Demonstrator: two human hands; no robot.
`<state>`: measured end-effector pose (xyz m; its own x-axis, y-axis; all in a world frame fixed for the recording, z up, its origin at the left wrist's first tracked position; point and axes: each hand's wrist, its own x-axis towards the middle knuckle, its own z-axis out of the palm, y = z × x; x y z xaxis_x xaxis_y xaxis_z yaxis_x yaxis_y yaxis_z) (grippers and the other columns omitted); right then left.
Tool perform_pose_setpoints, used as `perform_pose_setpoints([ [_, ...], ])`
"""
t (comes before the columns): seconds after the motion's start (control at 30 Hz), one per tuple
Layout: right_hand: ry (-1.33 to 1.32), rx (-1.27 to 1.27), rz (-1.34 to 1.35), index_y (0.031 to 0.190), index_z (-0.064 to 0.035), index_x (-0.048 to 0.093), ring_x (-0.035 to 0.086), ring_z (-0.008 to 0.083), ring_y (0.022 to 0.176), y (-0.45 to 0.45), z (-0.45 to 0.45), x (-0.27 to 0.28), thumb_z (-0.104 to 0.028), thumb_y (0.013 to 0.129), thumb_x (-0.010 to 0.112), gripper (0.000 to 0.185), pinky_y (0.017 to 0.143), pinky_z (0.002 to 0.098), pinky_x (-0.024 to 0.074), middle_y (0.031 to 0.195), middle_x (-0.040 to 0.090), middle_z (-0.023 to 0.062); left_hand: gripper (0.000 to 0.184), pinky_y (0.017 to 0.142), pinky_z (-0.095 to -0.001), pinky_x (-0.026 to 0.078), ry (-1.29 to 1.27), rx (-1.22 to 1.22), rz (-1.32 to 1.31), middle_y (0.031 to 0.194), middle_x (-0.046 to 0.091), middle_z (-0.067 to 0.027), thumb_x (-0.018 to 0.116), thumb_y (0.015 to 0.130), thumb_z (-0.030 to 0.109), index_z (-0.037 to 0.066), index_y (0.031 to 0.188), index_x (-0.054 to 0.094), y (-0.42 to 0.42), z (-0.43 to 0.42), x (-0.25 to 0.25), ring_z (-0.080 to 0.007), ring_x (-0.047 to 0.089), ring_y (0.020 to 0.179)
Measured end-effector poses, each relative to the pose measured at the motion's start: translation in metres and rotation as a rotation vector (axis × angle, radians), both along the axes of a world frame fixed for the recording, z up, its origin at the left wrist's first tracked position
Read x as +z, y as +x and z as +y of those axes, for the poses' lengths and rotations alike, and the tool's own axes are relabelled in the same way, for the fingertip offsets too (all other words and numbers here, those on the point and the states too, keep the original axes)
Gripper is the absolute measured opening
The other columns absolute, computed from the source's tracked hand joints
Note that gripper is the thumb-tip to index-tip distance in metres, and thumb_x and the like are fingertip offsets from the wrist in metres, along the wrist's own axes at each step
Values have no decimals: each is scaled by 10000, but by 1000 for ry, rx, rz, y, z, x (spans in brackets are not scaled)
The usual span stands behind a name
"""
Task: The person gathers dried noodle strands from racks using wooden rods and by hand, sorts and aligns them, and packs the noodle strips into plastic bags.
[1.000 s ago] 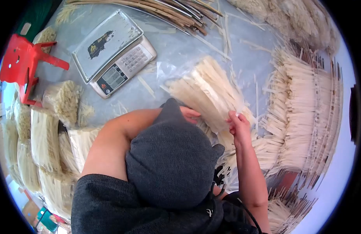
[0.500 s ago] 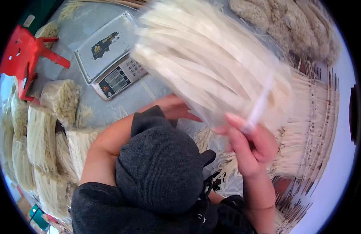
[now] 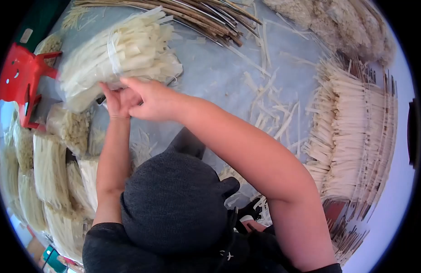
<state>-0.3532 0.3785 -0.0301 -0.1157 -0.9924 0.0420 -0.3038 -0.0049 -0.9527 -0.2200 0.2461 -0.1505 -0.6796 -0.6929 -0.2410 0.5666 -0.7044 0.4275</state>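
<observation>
A clear plastic bag of pale, flat, noodle-like strips, with a white band around it, lies tilted at the upper left. It covers almost all of the scale, whose edge shows only in small parts. At the bag's near edge is my left hand, its thumb and fingers apart and its palm close to the plastic. My right hand reaches across and overlaps the left one. Its index finger lies against the bag, and its other fingers are curled at the edge, partly hidden.
Bundled thin sticks lie at the back. Loose strips are scattered over the grey tabletop. Strips on sticks are stacked at right. Filled bags and a red stool stand left. A dark-capped head blocks the lower middle.
The bag has swung from the upper middle to the left and down over the scale. My right hand has crossed leftward with it, and my left hand has moved left to the bag's near edge.
</observation>
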Motion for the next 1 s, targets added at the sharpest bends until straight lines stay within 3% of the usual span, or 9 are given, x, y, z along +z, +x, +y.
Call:
perform_pose_setpoints([
  [0.03, 95, 113, -34, 1406, -15, 293, 649, 303, 947, 2, 6, -4, -103, 776, 645, 727, 806, 348, 508, 1160, 613, 173, 753, 1026, -544, 397, 119, 50, -294, 1354, 442, -141, 505, 864, 635, 123, 1391, 343, 4, -6, -8, -336, 408, 1277],
  [0.17, 261, 114, -171, 1415, -82, 350, 637, 260, 994, 0, 53, -10, -123, 817, 628, 661, 867, 346, 493, 1175, 632, 132, 831, 979, -503, 443, -28, 269, -378, 1267, 481, -164, 583, 854, 578, 157, 1440, 172, -7, 17, -11, -303, 486, 1200],
  [0.23, 382, 1, -409, 1391, -87, 399, 611, 219, 1034, -10, 89, -10, -147, 844, 619, 593, 896, 344, 474, 1188, 626, 123, 611, 924, -450, 476, 143, 247, -471, 1050, 564, -106, 542, 897, 547, 114, 1296, 379, -9, 44, -28, -256, 577, 1005],
  [0.27, 406, -62, -537, 1382, -83, 414, 592, 200, 1060, -9, 112, -24, -160, 858, 609, 564, 912, 339, 463, 1201, 619, 122, 522, 791, -349, 525, 155, 121, -444, 1032, 587, -73, 588, 889, 490, 121, 1237, 466, -3, 53, -69, -208, 603, 916],
  [0.3, 423, -37, -390, 1383, -91, 419, 592, 207, 1069, -3, 138, -40, -208, 910, 558, 506, 925, 336, 455, 1185, 623, 124, 327, 689, -280, 509, 67, 57, -584, 880, 604, -44, 577, 912, 398, 119, 1082, 569, -9, 88, -77, -148, 598, 778],
  [0.37, 506, 42, -335, 1370, -92, 444, 569, 230, 1120, 28, 191, -63, -313, 974, 464, 453, 974, 342, 419, 1199, 612, 138, 250, 565, -231, 441, -312, -648, -900, 729, 584, -14, 505, 918, 291, 90, 990, 634, -6, 135, -94, -113, 543, 628],
  [0.47, 655, 96, -618, 1354, -88, 464, 544, 247, 1165, 71, 241, -78, -380, 985, 418, 473, 1013, 352, 387, 1231, 594, 149, 303, 610, -252, 476, -629, -1534, -807, 796, 646, -36, 529, 915, 328, 55, 930, 659, -26, 200, -76, -115, 592, 688],
  [0.7, 647, -97, -770, 1352, -94, 470, 534, 258, 1179, 78, 255, -88, -411, 982, 404, 492, 1025, 356, 373, 1241, 588, 152, 283, 627, -274, 478, -996, -1454, -699, 789, 672, -24, 624, 881, 328, 51, 916, 669, -19, 212, -63, -106, 612, 653],
  [1.0, 555, -160, -839, 1349, -102, 477, 521, 273, 1196, 82, 259, -100, -451, 977, 387, 518, 1041, 361, 355, 1255, 580, 155, 293, 591, -287, 473, -1080, -1448, -696, 745, 649, -23, 624, 878, 352, 63, 886, 667, -25, 214, -58, -112, 603, 620],
])
